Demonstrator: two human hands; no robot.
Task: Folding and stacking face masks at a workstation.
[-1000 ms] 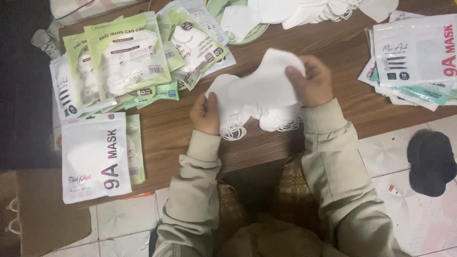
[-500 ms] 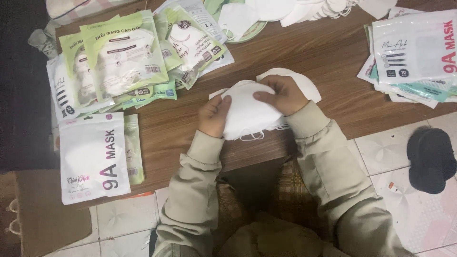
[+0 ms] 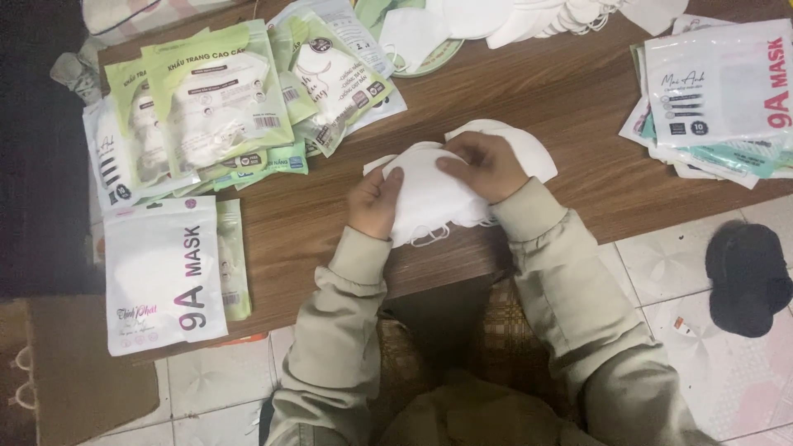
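Now both hands (image 3: pixel 434 186) clasp the white masks (image 3: pixel 434 198) between them.

Wearer: khaki-beige jacket, long sleeves with ribbed knit cuffs at both wrists; hands (image 3: pixel 429 186) bare, no gloves.

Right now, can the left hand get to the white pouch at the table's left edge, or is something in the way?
Probably yes. The left hand holds the stack of white masks, so it must let go first. Between it and the white pouch lies only bare table.
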